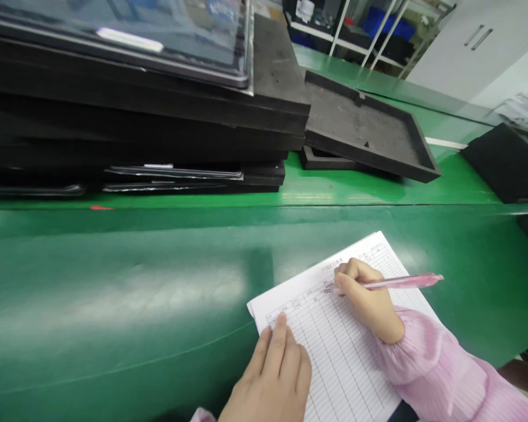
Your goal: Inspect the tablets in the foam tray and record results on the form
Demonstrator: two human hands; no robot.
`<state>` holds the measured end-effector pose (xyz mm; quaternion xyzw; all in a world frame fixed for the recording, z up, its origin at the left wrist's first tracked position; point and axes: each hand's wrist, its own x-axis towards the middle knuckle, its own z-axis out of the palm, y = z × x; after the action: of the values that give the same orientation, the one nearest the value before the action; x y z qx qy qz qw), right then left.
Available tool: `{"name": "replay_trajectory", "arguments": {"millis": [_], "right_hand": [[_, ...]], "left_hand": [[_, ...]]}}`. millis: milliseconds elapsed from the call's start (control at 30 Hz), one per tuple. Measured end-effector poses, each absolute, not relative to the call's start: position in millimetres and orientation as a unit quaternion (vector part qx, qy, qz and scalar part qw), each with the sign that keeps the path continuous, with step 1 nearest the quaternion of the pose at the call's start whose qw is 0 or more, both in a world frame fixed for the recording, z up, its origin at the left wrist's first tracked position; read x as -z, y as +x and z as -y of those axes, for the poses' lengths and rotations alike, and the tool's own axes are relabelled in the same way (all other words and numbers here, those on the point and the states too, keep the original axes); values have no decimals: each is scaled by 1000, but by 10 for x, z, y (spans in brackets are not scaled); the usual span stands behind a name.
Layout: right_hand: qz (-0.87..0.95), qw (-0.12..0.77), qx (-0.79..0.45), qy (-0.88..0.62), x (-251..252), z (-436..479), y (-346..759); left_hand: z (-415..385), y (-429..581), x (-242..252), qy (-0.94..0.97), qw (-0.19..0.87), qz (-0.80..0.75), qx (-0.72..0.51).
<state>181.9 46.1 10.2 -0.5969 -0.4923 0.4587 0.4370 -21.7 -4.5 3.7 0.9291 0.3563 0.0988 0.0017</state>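
Near the green bench's point(114, 281) front edge, our right hand point(367, 299) grips a pink plastic pen point(400, 282) on the white ruled paper form point(334, 351); our left hand point(275, 375), grip open, presses it flat.

We see a white ruled form sheet point(334, 346) lying flat on the green surface, skewed toward one o'clock. A pink pen point(400, 282) slants over its top edge, tip on the paper, barrel pointing to three o'clock.

green belt point(114, 293) open, tray stack point(136, 129) behind
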Motion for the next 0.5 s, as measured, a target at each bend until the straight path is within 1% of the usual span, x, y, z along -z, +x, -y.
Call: {"name": "replay_trajectory", "arguments": {"millis": [133,200,267,333,400,433,500], "right_hand": [[446,544,-481,-524,-113,-479,1960],[446,572,-454,-519,-108,-434,2031],[451,580,-397,-550,-73,-338,2103],[472,543,-316,-619,-20,-196,2180],[508,479,-238,-675,28,-22,2260],[530,449,-215,-686,43,72,2301],[568,406,-204,-687,60,257,2379]], "left_hand": [[-20,-161,30,928,-4,-349,-132],[-71,-127,81,924,-12,-356,-137],[-134,-99,105,923,-30,-358,-140],[-179,-90,68,917,-45,-364,-155],[-163,-113,-38,908,-40,-359,-214],[-126,-138,-109,905,-17,-345,-247],[0,-205,-254,907,65,-288,-301]]}}
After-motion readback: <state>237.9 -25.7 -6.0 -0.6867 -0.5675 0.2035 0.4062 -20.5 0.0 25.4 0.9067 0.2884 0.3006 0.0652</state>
